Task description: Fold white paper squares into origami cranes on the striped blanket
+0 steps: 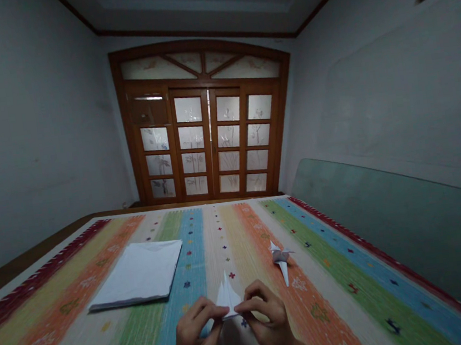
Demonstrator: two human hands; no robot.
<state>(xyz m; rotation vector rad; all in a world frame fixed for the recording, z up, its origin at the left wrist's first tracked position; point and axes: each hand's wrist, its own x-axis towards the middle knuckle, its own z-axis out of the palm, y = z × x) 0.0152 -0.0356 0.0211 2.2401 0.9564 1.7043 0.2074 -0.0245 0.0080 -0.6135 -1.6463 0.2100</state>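
Observation:
A small piece of folded white paper point(228, 296), with narrow points rising at its top, is held up between my two hands near the table's front. My left hand point(197, 330) pinches its lower left side between thumb and index finger. On the lower right side my right hand point(269, 316) grips it the same way, the two thumbs and fingertips almost meeting at the middle. The paper's underside is hidden. To the right lies a folded paper crane point(280, 256) with pointed ends, touched by neither hand.
A stack of white paper sheets point(140, 273) lies to the left on the striped tablecloth point(129, 341). Along the table's right side runs a pale green panel point(385, 198), perhaps a seat back. Wooden doors with glass panes point(212, 141) stand beyond the far edge.

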